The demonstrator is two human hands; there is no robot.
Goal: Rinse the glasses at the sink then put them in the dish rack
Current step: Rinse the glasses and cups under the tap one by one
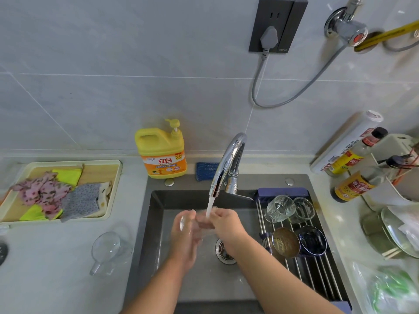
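The fingers [189, 215] of the left hand [183, 234] curl round 1 side of a clear, almost invisible drinking glass [205, 225]. The fingers [215, 217] of the right hand [226, 225] curl round the other side, so both hands hold it between them. Its long axis seems to run palm to palm, though the glass is too transparent to be sure. Just beyond the fingertips a white stream of water [208, 207] falls onto it from the curved chrome tap [229, 159]. The coming move turns on this: the steel-rod dish rack [317, 273] lies to the right of the fingers, so the right hand is the nearer one to carry the glass across. Bare rods show nearest; farther along sit a brown bowl [285, 242] and a dark blue bowl [313, 240], then a ribbed clear glass [281, 208] beside a second ribbed glass [303, 209]. Well left of the fingers, a clear handled cup [111, 250] sits on the pale grey counter [56, 257], probably not yet rinsed.
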